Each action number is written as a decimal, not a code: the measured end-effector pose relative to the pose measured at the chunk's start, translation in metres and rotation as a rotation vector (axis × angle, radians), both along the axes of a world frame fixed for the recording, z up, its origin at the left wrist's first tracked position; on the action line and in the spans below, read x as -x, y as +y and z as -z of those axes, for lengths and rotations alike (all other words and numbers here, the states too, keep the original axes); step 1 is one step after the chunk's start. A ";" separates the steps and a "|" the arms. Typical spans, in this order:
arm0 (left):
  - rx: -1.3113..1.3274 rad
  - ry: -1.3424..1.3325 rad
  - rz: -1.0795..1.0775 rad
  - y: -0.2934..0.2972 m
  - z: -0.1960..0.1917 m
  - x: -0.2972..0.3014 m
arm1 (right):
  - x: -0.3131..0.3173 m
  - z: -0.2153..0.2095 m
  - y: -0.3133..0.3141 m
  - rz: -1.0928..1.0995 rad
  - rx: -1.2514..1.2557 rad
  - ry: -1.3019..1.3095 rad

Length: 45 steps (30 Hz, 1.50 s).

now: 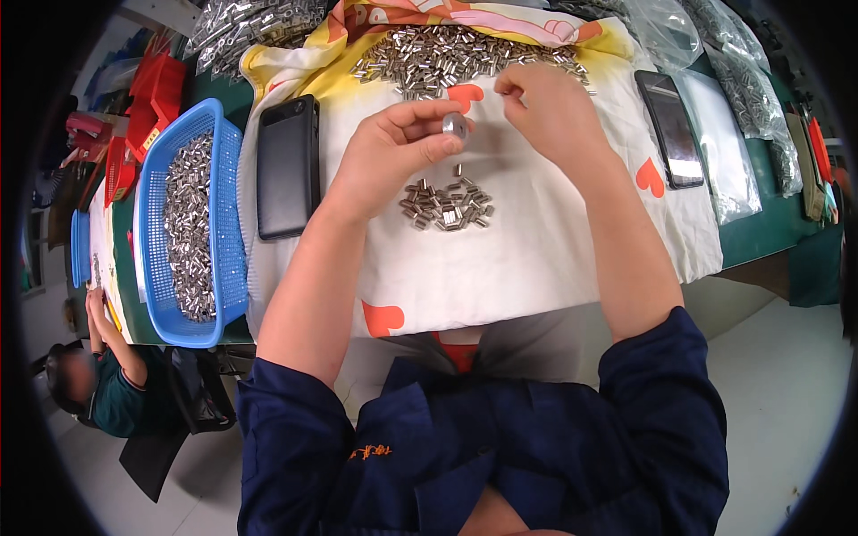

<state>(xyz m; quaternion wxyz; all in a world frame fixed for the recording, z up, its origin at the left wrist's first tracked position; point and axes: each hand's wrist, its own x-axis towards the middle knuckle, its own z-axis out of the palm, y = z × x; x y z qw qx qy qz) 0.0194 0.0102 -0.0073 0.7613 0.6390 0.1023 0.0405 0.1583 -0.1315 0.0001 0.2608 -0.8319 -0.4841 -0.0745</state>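
My left hand [393, 147] pinches a round metal piece with a dark hole in its face [455, 126] between thumb and fingers, above the cloth. Just to the right, my right hand [550, 107] is closed with its fingertips together; what they hold, if anything, is too small to make out. Beyond both hands spreads a large heap of small shiny metal cylinders [438, 58]. A smaller pile of such cylinders [447, 207] lies nearer to me, below my left hand. One single cylinder [459, 170] is at the pile's far edge.
A white cloth with red hearts [536, 259] covers the table. On the left are a black rectangular device [288, 170] and a blue basket [225, 268] of cylinders. At right lie a phone [670, 129] and plastic bags [728, 161]. Another person [125, 393] works far left.
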 end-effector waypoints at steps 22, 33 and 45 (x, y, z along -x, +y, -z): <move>0.114 0.014 -0.061 0.007 0.002 0.000 | 0.024 -0.022 0.003 -0.268 -0.235 0.791; 0.034 0.026 -0.057 0.005 -0.001 0.001 | 0.029 -0.023 0.004 -0.242 -0.194 0.721; -0.267 0.040 0.071 -0.007 -0.005 0.006 | -0.009 -0.024 -0.007 -0.092 -0.090 0.870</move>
